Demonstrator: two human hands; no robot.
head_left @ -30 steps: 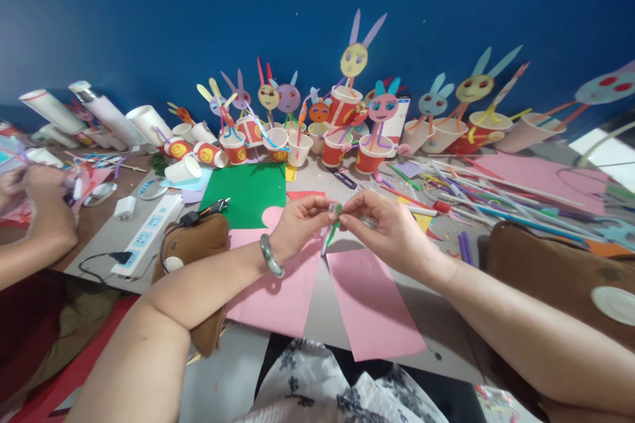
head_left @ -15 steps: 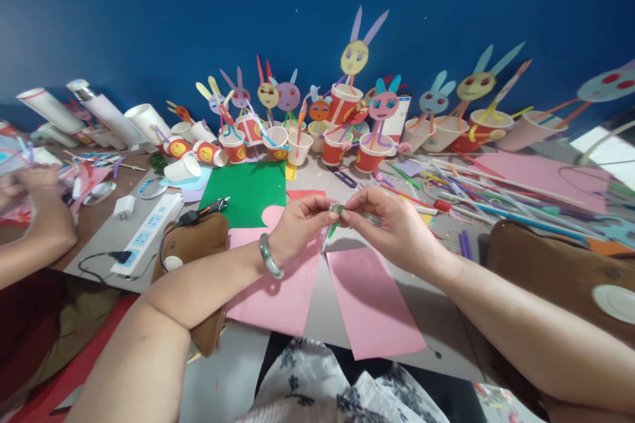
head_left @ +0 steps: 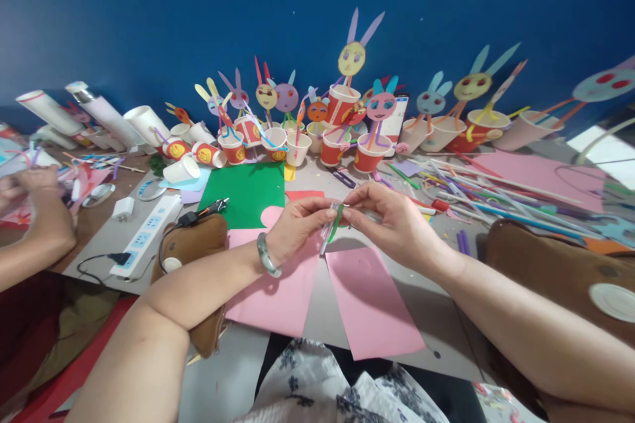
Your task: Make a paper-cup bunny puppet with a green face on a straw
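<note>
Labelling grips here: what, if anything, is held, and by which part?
A green strip and a whitish strip, held near their upper ends at the fingertips of the left hand and right hand.

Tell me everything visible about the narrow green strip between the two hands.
The narrow green strip is bright and slightly curved; its material is too blurred to tell. It slants down toward the picture's left, its lower end free of fingers, with a slender pale stick close beside it. Its upper end lies between the bare left hand and bare right hand; whose grip holds it is unclear.
</note>
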